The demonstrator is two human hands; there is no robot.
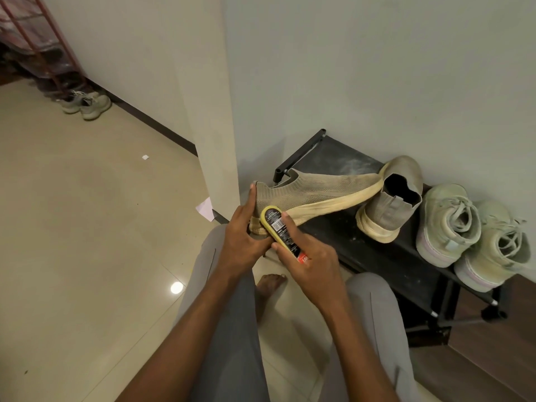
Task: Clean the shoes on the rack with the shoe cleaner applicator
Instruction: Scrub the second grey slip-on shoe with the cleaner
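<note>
A beige knit slip-on shoe (316, 191) with a cream sole is held on its side in front of the black shoe rack (385, 256). My left hand (242, 236) grips its heel end, thumb up along the back. My right hand (311, 261) holds the yellow shoe cleaner applicator (280, 232), black label up, its head pressed against the sole near the heel. The matching slip-on (391, 198) stands on the rack, heel toward me. Beside it sit two pale green lace-up sneakers (475, 236).
A wall corner and pillar (214, 126) stand just left of the rack. My knees in grey trousers and a bare foot (268, 285) are below the hands. Far left, a red rack (43, 44) and another pair of sneakers (87, 104) are on the tiled floor.
</note>
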